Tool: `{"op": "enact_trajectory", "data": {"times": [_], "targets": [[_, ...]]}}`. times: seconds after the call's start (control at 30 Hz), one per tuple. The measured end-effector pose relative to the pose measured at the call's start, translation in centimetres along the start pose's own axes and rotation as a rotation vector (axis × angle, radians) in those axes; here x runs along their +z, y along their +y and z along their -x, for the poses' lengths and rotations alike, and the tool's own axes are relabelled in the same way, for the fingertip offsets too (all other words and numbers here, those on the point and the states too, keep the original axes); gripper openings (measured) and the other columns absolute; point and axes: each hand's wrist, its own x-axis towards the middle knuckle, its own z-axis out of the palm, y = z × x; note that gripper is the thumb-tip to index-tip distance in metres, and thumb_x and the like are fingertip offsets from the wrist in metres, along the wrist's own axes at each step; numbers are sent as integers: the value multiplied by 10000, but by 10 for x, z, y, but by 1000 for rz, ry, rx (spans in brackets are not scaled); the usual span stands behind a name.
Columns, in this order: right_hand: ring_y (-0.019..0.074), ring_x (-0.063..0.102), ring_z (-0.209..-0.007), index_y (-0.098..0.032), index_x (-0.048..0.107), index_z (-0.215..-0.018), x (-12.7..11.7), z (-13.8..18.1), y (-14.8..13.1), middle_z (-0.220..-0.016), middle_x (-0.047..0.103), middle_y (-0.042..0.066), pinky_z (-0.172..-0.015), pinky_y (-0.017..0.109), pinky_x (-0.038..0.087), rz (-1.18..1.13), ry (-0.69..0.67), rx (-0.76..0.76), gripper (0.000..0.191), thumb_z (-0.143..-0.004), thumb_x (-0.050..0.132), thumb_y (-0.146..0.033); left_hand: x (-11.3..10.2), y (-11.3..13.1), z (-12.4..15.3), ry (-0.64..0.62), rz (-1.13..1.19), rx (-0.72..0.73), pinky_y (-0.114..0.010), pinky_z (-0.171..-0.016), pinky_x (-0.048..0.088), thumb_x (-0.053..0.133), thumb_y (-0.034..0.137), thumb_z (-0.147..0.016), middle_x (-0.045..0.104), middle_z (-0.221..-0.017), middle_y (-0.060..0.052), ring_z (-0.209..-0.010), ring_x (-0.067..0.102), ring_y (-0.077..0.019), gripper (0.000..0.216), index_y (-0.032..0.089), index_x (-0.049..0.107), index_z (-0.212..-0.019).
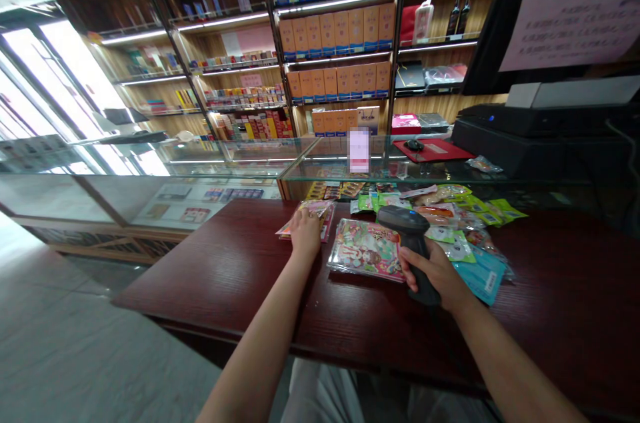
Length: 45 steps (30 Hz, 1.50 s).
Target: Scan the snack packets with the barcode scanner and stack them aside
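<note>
My right hand (pixel 434 271) is wrapped round the grip of a dark handheld barcode scanner (pixel 406 223), whose head points down over a pink and green snack packet (pixel 367 248) lying flat on the dark red wooden counter (pixel 240 276). My left hand (pixel 305 231) rests knuckles up on another flat packet (pixel 313 213) to the left of it; its fingers are curled over the packet's edge. A heap of several green, orange and blue packets (pixel 460 220) lies just beyond and to the right of the scanner.
A glass display case (pixel 200 170) runs behind the counter, with a red mouse pad and mouse (pixel 430 148) and a black till machine (pixel 540 123) on it at the right. Lit shelves of orange boxes (pixel 340 50) and bottles line the back wall. Grey floor lies to the left.
</note>
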Motion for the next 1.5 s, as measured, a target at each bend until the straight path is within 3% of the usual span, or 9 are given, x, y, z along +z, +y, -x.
{"op": "enact_trajectory", "data": {"times": [0.1,0.23,0.43,0.63,0.87,1.0,1.17,1.33,1.5], "targets": [[69,482,-378,-186,573,-938,0,0,-1,-570,575,-62,-319,162,416,-6,-2,-3,333,-762,755,-402,-4,-1,1,48,15,-39,-402,-791,419,397,157,-904,594,-1025,-152,-987,517,-307,319,178,686,-1038],[68,479,-374,-185,570,-949,1,1,-2,-573,581,-62,-316,164,410,-9,4,3,341,-760,757,-399,-21,-18,-4,239,151,-111,-395,-797,422,462,111,-842,606,-1005,-123,-979,531,-295,382,240,669,-1135],[69,470,-354,-182,557,-929,1,1,-2,-524,577,-64,-320,167,411,9,-5,17,314,-783,738,-392,-19,-53,-24,531,764,-294,-353,-863,467,564,127,-728,645,-957,-59,-905,597,-216,393,195,655,-1105],[67,486,-382,-184,564,-959,0,0,0,-587,583,-59,-324,167,426,-12,-2,0,317,-780,745,-373,26,-61,-19,369,1377,-652,-327,-700,521,680,205,-604,619,-814,-29,-697,606,-161,517,119,567,-1102],[66,475,-378,-178,575,-988,2,2,-3,-578,579,-60,-323,165,419,6,-2,13,335,-781,743,-381,48,-62,-11,321,1010,-644,-369,-844,498,746,353,-622,636,-910,-68,-856,617,-212,467,146,598,-1013],[74,483,-375,-186,575,-942,1,2,-3,-563,582,-55,-325,171,421,3,5,17,314,-774,748,-388,42,-64,-8,266,787,-526,-431,-899,463,574,383,-799,646,-952,-125,-950,603,-267,340,132,627,-1021],[73,469,-378,-193,586,-910,1,1,-3,-571,581,-54,-321,172,412,-11,18,4,307,-755,763,-391,15,-44,2,222,450,-309,-496,-968,401,559,275,-817,586,-1146,-153,-1140,500,-325,307,172,651,-1091],[75,471,-378,-195,601,-951,-2,-1,-4,-573,583,-54,-316,171,400,-51,37,-7,352,-731,773,-411,-26,-2,21,95,511,273,-398,-988,416,457,299,-917,615,-1149,-101,-1109,541,-240,276,200,665,-1070],[68,476,-405,-189,606,-988,-6,-1,-9,-599,575,-58,-338,165,406,-129,48,-51,348,-743,769,-376,-41,29,54,-131,394,773,-420,-1119,297,449,486,-926,488,-1424,-115,-1347,400,-258,530,189,479,-1363]]}}
